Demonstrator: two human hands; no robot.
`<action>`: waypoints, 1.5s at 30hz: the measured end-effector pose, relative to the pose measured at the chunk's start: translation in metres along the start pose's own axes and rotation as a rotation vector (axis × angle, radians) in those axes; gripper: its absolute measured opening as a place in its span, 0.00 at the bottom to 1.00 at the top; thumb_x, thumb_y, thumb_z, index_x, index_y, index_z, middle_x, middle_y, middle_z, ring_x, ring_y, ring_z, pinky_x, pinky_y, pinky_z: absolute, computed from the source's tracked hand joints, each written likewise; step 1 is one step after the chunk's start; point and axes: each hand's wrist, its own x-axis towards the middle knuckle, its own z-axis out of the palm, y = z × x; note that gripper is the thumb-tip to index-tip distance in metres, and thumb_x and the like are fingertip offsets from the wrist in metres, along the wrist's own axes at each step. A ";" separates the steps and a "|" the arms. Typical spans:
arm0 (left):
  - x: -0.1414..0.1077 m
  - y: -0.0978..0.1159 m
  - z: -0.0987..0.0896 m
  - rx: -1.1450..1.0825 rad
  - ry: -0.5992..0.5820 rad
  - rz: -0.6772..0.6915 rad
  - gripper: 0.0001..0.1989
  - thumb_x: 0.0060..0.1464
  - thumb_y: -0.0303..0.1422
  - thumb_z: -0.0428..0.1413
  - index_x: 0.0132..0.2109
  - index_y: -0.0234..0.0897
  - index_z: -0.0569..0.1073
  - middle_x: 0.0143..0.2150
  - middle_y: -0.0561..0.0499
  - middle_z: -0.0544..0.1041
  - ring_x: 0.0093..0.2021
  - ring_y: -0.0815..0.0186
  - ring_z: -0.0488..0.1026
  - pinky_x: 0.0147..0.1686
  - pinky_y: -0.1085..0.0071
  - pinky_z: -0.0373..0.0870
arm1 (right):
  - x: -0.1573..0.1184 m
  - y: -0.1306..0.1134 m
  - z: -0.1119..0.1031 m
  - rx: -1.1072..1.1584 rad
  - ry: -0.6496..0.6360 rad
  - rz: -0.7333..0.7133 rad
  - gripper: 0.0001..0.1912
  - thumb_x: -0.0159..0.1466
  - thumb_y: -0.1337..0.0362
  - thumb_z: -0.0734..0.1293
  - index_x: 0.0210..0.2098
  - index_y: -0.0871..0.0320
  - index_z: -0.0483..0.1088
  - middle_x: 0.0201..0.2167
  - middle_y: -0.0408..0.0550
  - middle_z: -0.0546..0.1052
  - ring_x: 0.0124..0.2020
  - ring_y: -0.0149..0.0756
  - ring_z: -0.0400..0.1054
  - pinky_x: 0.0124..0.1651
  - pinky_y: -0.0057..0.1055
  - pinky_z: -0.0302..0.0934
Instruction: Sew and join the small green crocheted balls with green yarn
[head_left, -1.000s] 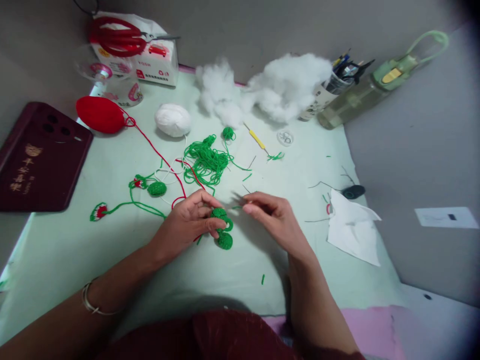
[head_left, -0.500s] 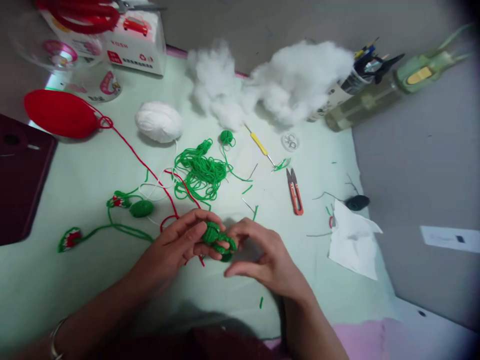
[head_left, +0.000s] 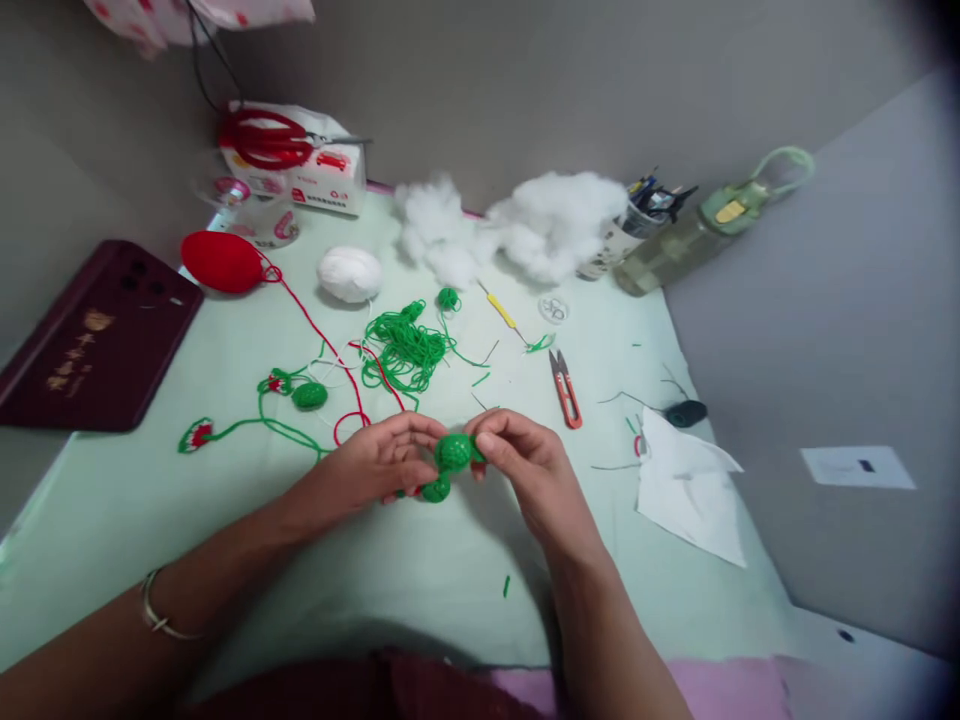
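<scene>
Between my two hands is a green crocheted piece (head_left: 453,453) with rounded, ball-like parts, one of them hanging lower. My left hand (head_left: 394,458) pinches it from the left, and a bit of red shows by the fingertips. On its right side, my right hand (head_left: 517,455) grips a small green end between thumb and fingers. Beyond the hands lies a loose tangle of green yarn (head_left: 409,345). To the left are a small green crocheted oval (head_left: 310,396) and a red-and-green crocheted triangle (head_left: 196,436) on a green cord.
Orange thread snips (head_left: 566,390), a yellow-handled crochet hook (head_left: 501,309) and a white paper (head_left: 686,490) lie to the right. White stuffing (head_left: 555,225), a white yarn ball (head_left: 349,274) and red yarn (head_left: 223,262) are at the back. A bottle (head_left: 675,245) stands back right.
My right hand has closed on the right end of the green piece, which is turned so a large round part faces up. The view has shifted, showing more of the back wall.
</scene>
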 end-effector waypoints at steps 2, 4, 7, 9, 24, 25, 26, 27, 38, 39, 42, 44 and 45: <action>-0.005 0.002 0.006 0.120 -0.034 0.013 0.11 0.54 0.38 0.64 0.43 0.38 0.78 0.29 0.53 0.74 0.27 0.71 0.67 0.24 0.77 0.61 | -0.004 -0.003 0.000 0.074 -0.022 -0.034 0.11 0.65 0.57 0.70 0.31 0.58 0.72 0.36 0.45 0.77 0.29 0.28 0.68 0.37 0.28 0.64; -0.010 0.002 0.013 0.187 -0.072 0.050 0.10 0.54 0.38 0.63 0.40 0.37 0.80 0.30 0.53 0.75 0.28 0.70 0.68 0.28 0.74 0.64 | -0.010 -0.008 -0.001 0.105 -0.070 -0.053 0.12 0.66 0.56 0.69 0.31 0.58 0.71 0.37 0.46 0.77 0.30 0.29 0.69 0.37 0.29 0.65; -0.015 -0.003 0.022 0.298 -0.136 0.097 0.08 0.55 0.37 0.62 0.39 0.38 0.80 0.31 0.52 0.76 0.31 0.67 0.71 0.33 0.72 0.67 | -0.019 -0.018 -0.006 -0.054 -0.238 -0.075 0.14 0.66 0.54 0.69 0.31 0.58 0.71 0.33 0.47 0.78 0.31 0.32 0.70 0.38 0.31 0.65; -0.019 -0.010 0.026 0.442 -0.153 0.137 0.07 0.55 0.35 0.61 0.39 0.37 0.80 0.33 0.51 0.77 0.34 0.65 0.72 0.34 0.71 0.68 | -0.022 -0.021 -0.010 -0.328 -0.325 -0.102 0.14 0.67 0.53 0.67 0.32 0.58 0.72 0.31 0.47 0.78 0.32 0.33 0.70 0.39 0.31 0.64; -0.051 0.028 -0.071 1.428 0.624 0.342 0.17 0.56 0.40 0.53 0.51 0.39 0.74 0.50 0.45 0.75 0.47 0.55 0.73 0.45 0.62 0.67 | 0.023 0.017 0.014 -1.638 0.179 -0.111 0.17 0.66 0.78 0.55 0.44 0.64 0.73 0.46 0.60 0.75 0.48 0.43 0.71 0.40 0.31 0.60; -0.047 0.027 -0.077 1.464 0.609 0.331 0.18 0.55 0.39 0.53 0.51 0.40 0.73 0.50 0.44 0.74 0.49 0.53 0.72 0.45 0.62 0.67 | 0.024 0.018 0.013 -1.636 0.188 -0.111 0.16 0.67 0.77 0.55 0.43 0.63 0.73 0.46 0.60 0.76 0.47 0.43 0.71 0.39 0.32 0.60; -0.043 0.027 -0.081 1.483 0.592 0.318 0.18 0.55 0.38 0.52 0.51 0.40 0.74 0.50 0.44 0.75 0.51 0.52 0.71 0.45 0.61 0.67 | 0.025 0.018 0.010 -1.622 0.205 -0.113 0.14 0.67 0.75 0.56 0.42 0.62 0.73 0.45 0.59 0.76 0.45 0.42 0.72 0.39 0.32 0.60; -0.041 0.026 -0.083 1.487 0.580 0.304 0.17 0.56 0.38 0.51 0.50 0.40 0.74 0.49 0.43 0.75 0.52 0.51 0.70 0.45 0.61 0.67 | 0.025 0.019 0.005 -1.574 0.233 -0.121 0.12 0.67 0.72 0.58 0.41 0.61 0.73 0.44 0.57 0.77 0.43 0.42 0.72 0.38 0.32 0.59; -0.022 0.030 -0.032 0.466 0.334 0.468 0.18 0.54 0.45 0.61 0.46 0.39 0.70 0.47 0.48 0.77 0.48 0.60 0.75 0.50 0.64 0.68 | 0.020 0.003 -0.030 0.024 0.328 -0.210 0.15 0.53 0.60 0.72 0.38 0.60 0.73 0.29 0.44 0.77 0.24 0.29 0.67 0.29 0.28 0.60; -0.017 0.028 -0.023 0.374 0.278 0.435 0.18 0.55 0.45 0.61 0.45 0.39 0.69 0.43 0.49 0.77 0.44 0.61 0.76 0.48 0.64 0.69 | 0.019 0.002 -0.029 0.044 0.321 -0.194 0.15 0.53 0.59 0.72 0.38 0.60 0.74 0.29 0.44 0.77 0.23 0.28 0.66 0.28 0.28 0.59; -0.003 0.023 -0.004 0.126 0.193 0.338 0.17 0.58 0.47 0.59 0.44 0.38 0.68 0.39 0.50 0.77 0.37 0.66 0.76 0.44 0.66 0.71 | 0.019 0.003 -0.028 -0.081 0.337 -0.189 0.12 0.55 0.58 0.72 0.35 0.59 0.76 0.29 0.44 0.76 0.23 0.27 0.61 0.27 0.28 0.55; 0.005 0.019 0.002 0.006 0.147 0.310 0.17 0.60 0.47 0.57 0.43 0.38 0.68 0.40 0.50 0.77 0.35 0.68 0.76 0.42 0.68 0.71 | 0.020 0.006 -0.030 -0.314 0.417 -0.288 0.09 0.56 0.58 0.71 0.32 0.58 0.77 0.31 0.47 0.78 0.28 0.32 0.64 0.31 0.31 0.58; 0.008 0.018 0.003 -0.031 0.138 0.298 0.17 0.60 0.47 0.57 0.43 0.37 0.68 0.41 0.49 0.77 0.35 0.68 0.75 0.41 0.68 0.71 | 0.021 0.007 -0.030 -0.432 0.464 -0.364 0.08 0.56 0.59 0.72 0.31 0.57 0.78 0.34 0.49 0.79 0.33 0.36 0.67 0.36 0.33 0.61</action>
